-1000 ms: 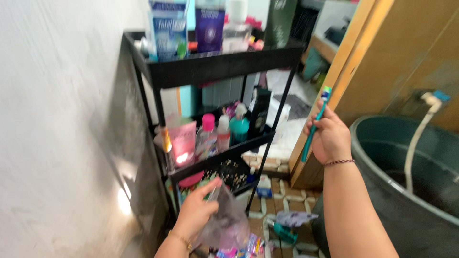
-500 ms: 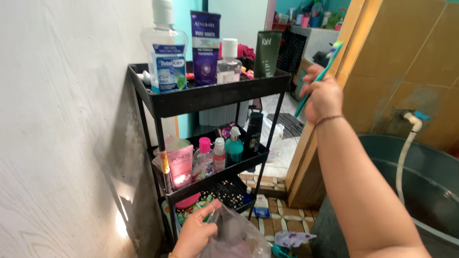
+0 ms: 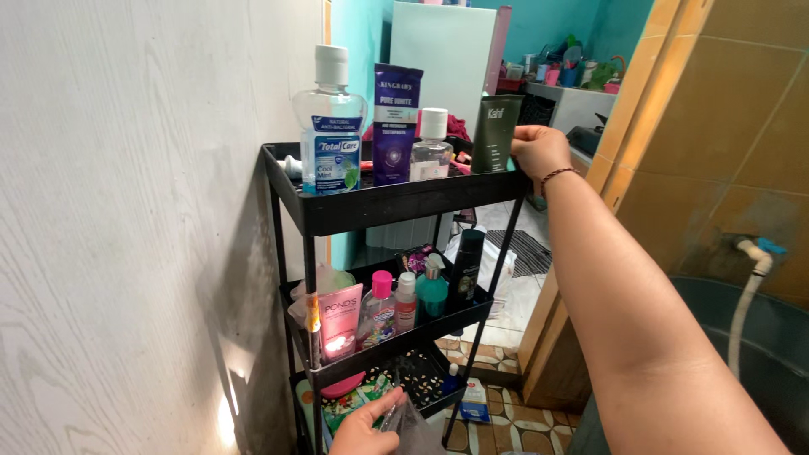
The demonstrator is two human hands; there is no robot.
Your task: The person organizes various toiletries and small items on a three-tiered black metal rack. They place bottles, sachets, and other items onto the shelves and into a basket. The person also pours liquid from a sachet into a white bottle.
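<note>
While right hand [image 3: 538, 148] fingers curl by dark green tube [image 3: 496, 133], toothbrush hidden, left hand [image 3: 364, 430] pinches clear bag [image 3: 415, 431].

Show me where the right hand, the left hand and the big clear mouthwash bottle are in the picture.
right hand [image 3: 538, 150], head view, on the back of the hand.
left hand [image 3: 364, 428], head view, on the knuckles.
mouthwash bottle [image 3: 330, 143], head view, on its blue label.

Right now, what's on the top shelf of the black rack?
On the top shelf stand a clear mouthwash bottle, a purple tube, a small clear bottle and a dark green tube. The right hand covers the corner; items behind are hidden.
</note>
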